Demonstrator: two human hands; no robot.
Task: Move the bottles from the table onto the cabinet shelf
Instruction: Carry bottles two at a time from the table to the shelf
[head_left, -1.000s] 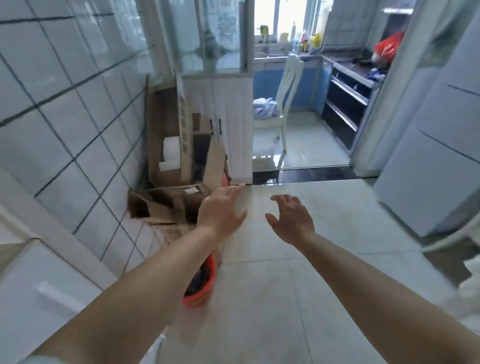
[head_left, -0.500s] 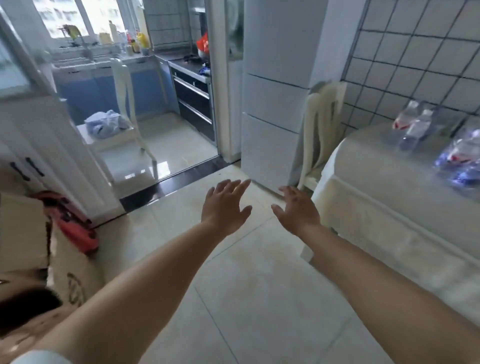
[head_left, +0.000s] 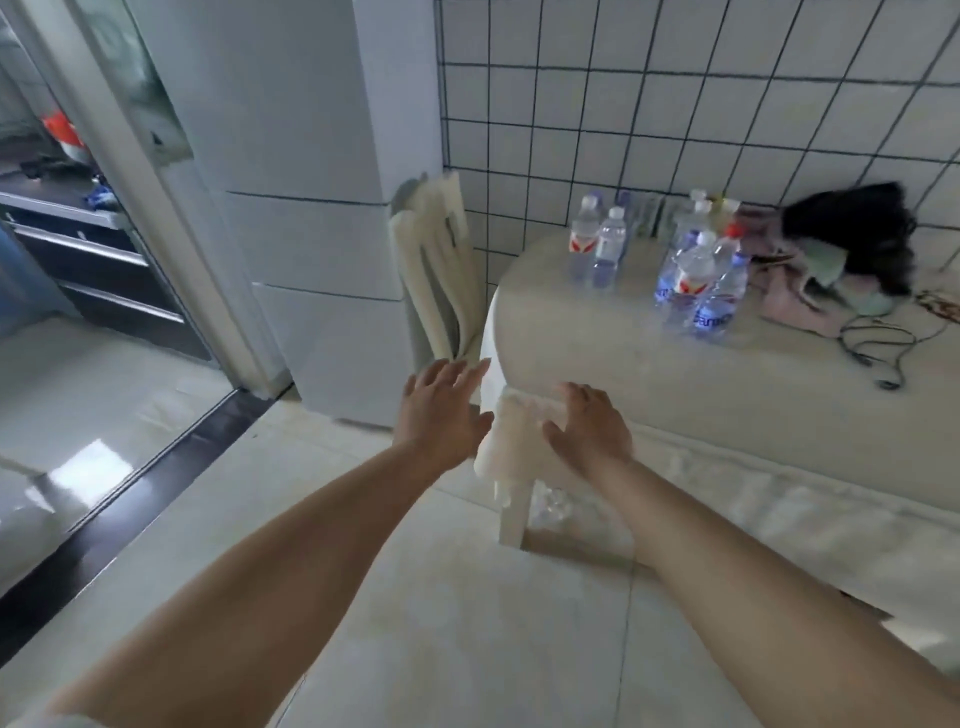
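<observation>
While bottles (head_left: 696, 280) stand on the table (head_left: 597, 343), left hand (head_left: 441, 410) and right hand (head_left: 589, 431) hover spread, holding nothing.

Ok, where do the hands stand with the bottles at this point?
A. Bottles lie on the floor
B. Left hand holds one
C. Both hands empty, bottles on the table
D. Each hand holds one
C: the left hand and right hand are open and empty at the table corner, while the bottles stand upright further back near the tiled wall.

View has swung right; table (head_left: 597, 332) and blurry, seemingly upright bottles (head_left: 696, 280) now near.
</observation>
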